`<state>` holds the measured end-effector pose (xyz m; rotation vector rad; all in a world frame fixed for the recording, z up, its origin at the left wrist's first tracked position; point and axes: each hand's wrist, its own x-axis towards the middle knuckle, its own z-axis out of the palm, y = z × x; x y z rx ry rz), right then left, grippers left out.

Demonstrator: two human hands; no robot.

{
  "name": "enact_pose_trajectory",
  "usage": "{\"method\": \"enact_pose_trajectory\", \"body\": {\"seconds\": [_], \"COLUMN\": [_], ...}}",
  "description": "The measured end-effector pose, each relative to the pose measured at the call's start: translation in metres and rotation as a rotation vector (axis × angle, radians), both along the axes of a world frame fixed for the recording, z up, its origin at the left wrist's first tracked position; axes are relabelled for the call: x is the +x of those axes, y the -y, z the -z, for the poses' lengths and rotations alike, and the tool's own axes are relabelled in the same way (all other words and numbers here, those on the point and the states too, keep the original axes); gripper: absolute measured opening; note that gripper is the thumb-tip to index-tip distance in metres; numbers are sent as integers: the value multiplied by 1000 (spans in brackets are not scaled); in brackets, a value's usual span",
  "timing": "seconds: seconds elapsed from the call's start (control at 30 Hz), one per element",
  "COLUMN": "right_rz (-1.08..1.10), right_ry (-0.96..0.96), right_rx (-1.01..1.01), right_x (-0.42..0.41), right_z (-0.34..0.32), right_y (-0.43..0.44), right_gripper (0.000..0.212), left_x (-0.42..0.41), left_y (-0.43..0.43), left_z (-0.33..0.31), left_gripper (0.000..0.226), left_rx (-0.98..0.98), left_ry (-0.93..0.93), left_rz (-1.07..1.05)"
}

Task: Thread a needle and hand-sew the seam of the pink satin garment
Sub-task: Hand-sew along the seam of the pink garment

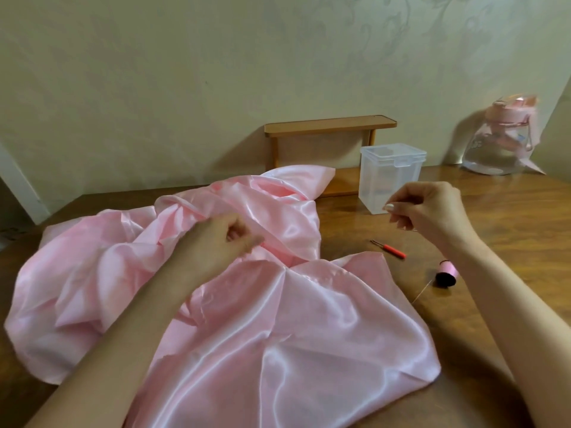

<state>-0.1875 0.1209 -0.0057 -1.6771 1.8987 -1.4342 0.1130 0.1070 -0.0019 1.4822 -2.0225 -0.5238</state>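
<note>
Pink satin garment (pixel 278 329) on counter (pixel 509 217): left hand (pixel 222 242) fingers gripping a fold, right hand (pixel 432 211) fingers pinched, contents too fine to identify; stitching apparently unfinished.

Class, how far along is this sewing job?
Set out: the thread spool and the red-handled tool lie on the table. In hand: the left hand grips the pink fabric while the right hand pinches something fine, raised above the table. Left: the seam; no stitches show.

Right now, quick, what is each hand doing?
Left hand: grips a fold of the pink satin garment.
Right hand: fingertips pinched together; what they hold is too fine to tell.
</note>
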Motion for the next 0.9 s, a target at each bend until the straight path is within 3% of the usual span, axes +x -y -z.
{"method": "enact_pose_trajectory", "body": {"seconds": [0.03, 0.1, 0.17, 0.23, 0.33, 0.37, 0.47, 0.6, 0.67, 0.77, 0.8, 0.83, 0.9], "right_rz": [21, 32, 51, -20, -505, -609, -663, -620, -596, -611, -596, -566, -509], "right_ry": [-69, -177, -355, -457, -181, -174, -327, -191, 45, 544, 572, 473, 128], "right_rx": [34, 133, 208, 188, 314, 384, 475, 449, 382, 391, 400, 390, 287], "right_x": [-3, -1, 4, 11, 30, 36, 41, 37, 34, 35, 37, 38, 40], "right_z": [5, 13, 16, 13, 2, 4, 18, 19, 14, 7, 6, 6, 6], "right_y": [3, 7, 7, 5, -5, -6, -1, 1, -1, -8, -9, -9, -8], "right_gripper": [15, 15, 2, 18, 31, 35, 40, 2, 11, 10, 13, 19, 40], "left_x": [1, -2, -3, 0, 6, 8, 9, 2, -2, -2, -1, 1, 3], "left_y": [-4, -12, -16, -14, -13, -11, -7, -3, -4, -7, -8, -9, -11], "left_z": [2, 4, 4, -1, -7, -8, -5, 0, 1, -4, -6, -9, -12], "left_gripper": [34, 55, 51, 33, 28, 22, 19, 22, 15, 14, 19, 22, 21], "left_rx": [59, 191, 238, 253, 261, 277, 332, 268, 210, 64, 25, 0, -25], "left_ry": [173, 306, 338, 289, 99, -8, -357, -595, -639, -670, -675, -676, -669], "left_rz": [-18, 14, 90, 178, 260, 277, 321, 244, 204, 199, 226, 254, 296]}}
